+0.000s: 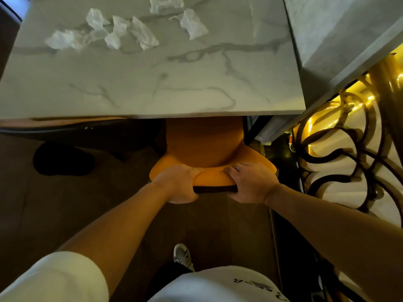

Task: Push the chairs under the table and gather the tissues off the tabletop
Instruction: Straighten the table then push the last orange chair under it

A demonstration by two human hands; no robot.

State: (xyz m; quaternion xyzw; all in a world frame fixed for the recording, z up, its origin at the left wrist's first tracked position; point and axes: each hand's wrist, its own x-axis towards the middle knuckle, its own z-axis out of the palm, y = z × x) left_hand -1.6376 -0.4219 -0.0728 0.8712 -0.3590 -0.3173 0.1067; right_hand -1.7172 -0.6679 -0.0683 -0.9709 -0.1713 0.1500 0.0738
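Note:
An orange chair [202, 144] stands at the near edge of the marble table [152, 88], its seat partly hidden under the tabletop. My left hand [178, 184] and my right hand [250, 182] both grip the top of the chair's backrest, side by side. Several crumpled white tissues [122, 31] lie scattered on the far left part of the tabletop, and more tissues [192, 22] lie toward the far middle.
A second chair [76, 127], dark-edged, sits tucked under the table to the left. A black round object [63, 159] lies on the wooden floor at left. An ornate metal railing with yellow lights [340, 138] runs along the right. My shoe [183, 256] is below.

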